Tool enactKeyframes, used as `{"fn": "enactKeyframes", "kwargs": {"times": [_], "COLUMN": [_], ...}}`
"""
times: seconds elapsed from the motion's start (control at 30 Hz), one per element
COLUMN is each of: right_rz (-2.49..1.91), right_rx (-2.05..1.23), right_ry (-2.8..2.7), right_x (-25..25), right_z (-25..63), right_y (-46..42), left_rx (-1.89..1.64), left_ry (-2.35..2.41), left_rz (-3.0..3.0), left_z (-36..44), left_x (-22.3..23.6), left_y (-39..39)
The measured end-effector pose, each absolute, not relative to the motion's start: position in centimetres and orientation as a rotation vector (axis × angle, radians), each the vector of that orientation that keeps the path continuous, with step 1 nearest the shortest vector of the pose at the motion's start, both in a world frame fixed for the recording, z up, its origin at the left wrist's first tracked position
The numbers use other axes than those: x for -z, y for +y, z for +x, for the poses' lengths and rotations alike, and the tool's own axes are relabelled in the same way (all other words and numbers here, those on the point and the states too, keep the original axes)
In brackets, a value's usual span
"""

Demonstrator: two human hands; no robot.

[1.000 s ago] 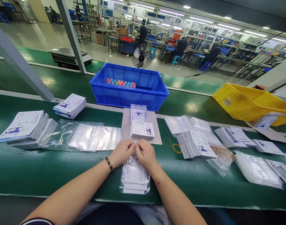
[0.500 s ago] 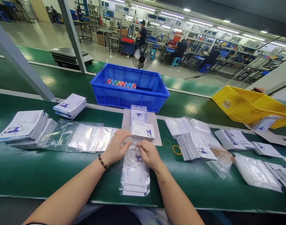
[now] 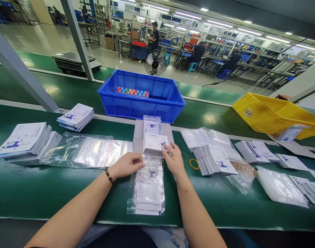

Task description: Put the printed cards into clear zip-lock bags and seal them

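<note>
A clear zip bag filled with white printed cards (image 3: 148,187) lies on the green belt in front of me. My left hand (image 3: 126,164) rests at the bag's upper left corner, fingers curled and pinching its top edge. My right hand (image 3: 174,159) is open, fingers spread, touching the right edge of a small stack of white cards (image 3: 154,144). That stack sits on a grey board (image 3: 138,136), with another bagged pack (image 3: 152,125) behind it.
A blue crate (image 3: 140,103) stands behind the board, a yellow crate (image 3: 273,113) at the right. Empty clear bags (image 3: 92,151) and card stacks (image 3: 24,141) lie left; more card stacks (image 3: 214,160), bags and rubber bands (image 3: 193,163) lie right. Seated people work far behind.
Both hands were pinched together at the bag's top. They have parted: the left slid to the bag's left corner, the right opened and reached up to the card stack.
</note>
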State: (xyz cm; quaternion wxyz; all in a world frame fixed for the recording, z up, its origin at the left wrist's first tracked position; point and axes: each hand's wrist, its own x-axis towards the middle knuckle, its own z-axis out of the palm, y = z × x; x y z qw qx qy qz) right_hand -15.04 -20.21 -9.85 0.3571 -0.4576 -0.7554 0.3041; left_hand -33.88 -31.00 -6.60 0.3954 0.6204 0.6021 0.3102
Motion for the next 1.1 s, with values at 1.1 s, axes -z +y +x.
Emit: {"fn": "enactKeyframes", "kwargs": {"times": [1.1], "right_rz": [-1.439], "right_rx": [-1.114], "right_ry": [-1.537], "right_x": [10.3], "right_z": [-15.7], "right_y": [-18.2], "left_rx": [-0.884], "left_ry": [1.600], "left_rz": [1.484], "left_z": [-32.2], "left_x": [8.2], "left_y": [-30.4]}}
